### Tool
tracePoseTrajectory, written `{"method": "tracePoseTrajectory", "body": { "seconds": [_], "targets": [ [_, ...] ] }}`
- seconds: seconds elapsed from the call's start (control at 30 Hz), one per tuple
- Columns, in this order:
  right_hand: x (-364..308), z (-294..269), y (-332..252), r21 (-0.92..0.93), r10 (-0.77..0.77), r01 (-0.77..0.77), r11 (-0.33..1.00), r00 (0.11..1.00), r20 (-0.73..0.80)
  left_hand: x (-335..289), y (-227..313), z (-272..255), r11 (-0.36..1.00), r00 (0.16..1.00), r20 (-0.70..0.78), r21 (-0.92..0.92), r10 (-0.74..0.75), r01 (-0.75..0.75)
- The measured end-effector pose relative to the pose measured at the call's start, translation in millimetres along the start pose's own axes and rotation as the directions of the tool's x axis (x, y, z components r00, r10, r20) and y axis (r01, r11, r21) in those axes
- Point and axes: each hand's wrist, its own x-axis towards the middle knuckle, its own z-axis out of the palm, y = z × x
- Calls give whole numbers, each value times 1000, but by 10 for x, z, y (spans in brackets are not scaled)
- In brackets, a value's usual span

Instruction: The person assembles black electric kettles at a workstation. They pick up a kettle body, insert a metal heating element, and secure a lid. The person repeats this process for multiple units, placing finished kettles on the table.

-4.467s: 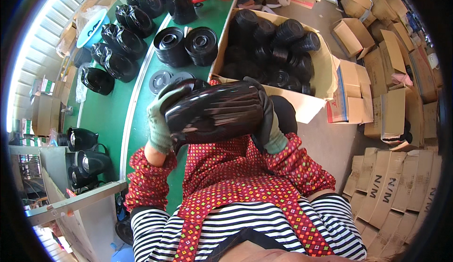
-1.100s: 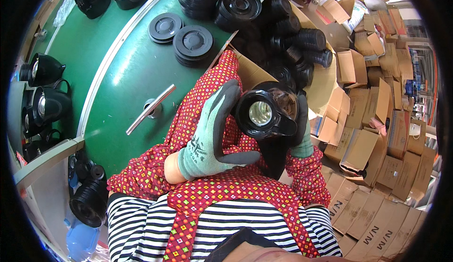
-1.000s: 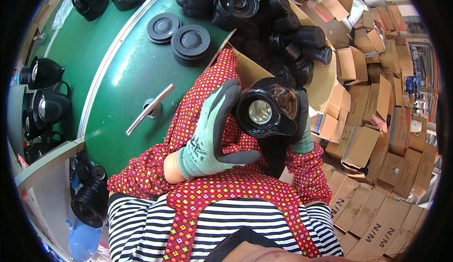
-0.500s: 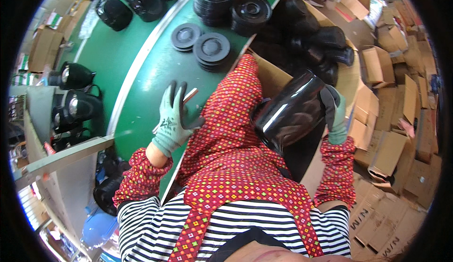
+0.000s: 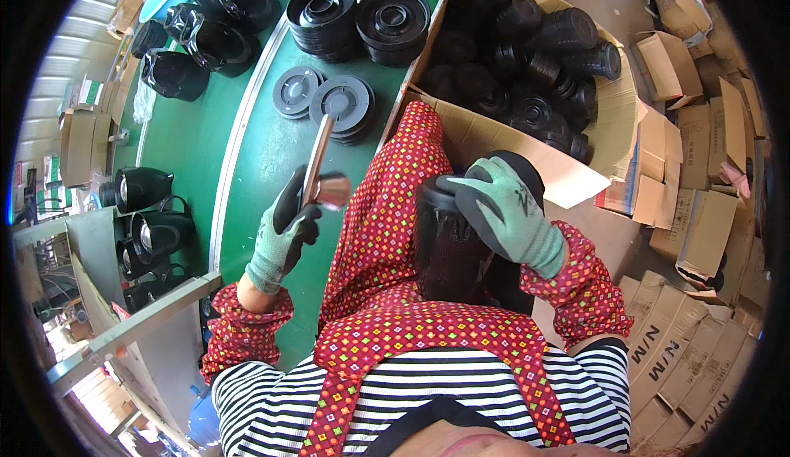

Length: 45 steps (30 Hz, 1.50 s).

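Observation:
In my left hand, closed in a grey-green glove, is a long-handled tool with a flared coppery head; its exact kind is unclear. A shiny black cylindrical vessel stands in my lap against the red patterned apron. My right hand, also gloved, curls over its upper end, where a black round piece shows at the fingertips. The palm hides part of that end. Ahead of my left hand, grey round discs lie stacked on the green table.
Stacks of black ringed discs stand farther up the table. To the right, an open carton holds several black parts. Black kettle-like housings line the far left. A metal rail crosses at lower left; flattened cartons lie at right.
The vessel has swung from tilted to more upright. My right hand has moved from its right end to its top. The left hand has closed and raised the tool.

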Motion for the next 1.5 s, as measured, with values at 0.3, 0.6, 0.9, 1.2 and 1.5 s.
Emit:
{"method": "tracePoseTrajectory", "body": {
  "seconds": [0.3,0.6,0.9,1.2,1.5],
  "targets": [
    [984,-579,-52,-336,-527,455,825,833,-168,432,1426,952,892,900,426,366,94,-266],
    [796,117,1141,281,-338,339,898,940,-55,832,1730,1312,567,519,726,217,450,-795],
    [428,192,962,94,-279,284,954,958,-69,906,1200,1475,739,342,801,-174,490,-651],
    [515,35,989,284,-255,245,927,967,-1,641,1613,1776,711,549,753,158,362,-685],
    [495,205,623,78,-181,183,980,983,-36,706,1459,1955,45,787,614,789,-56,-612]
  ]
}}
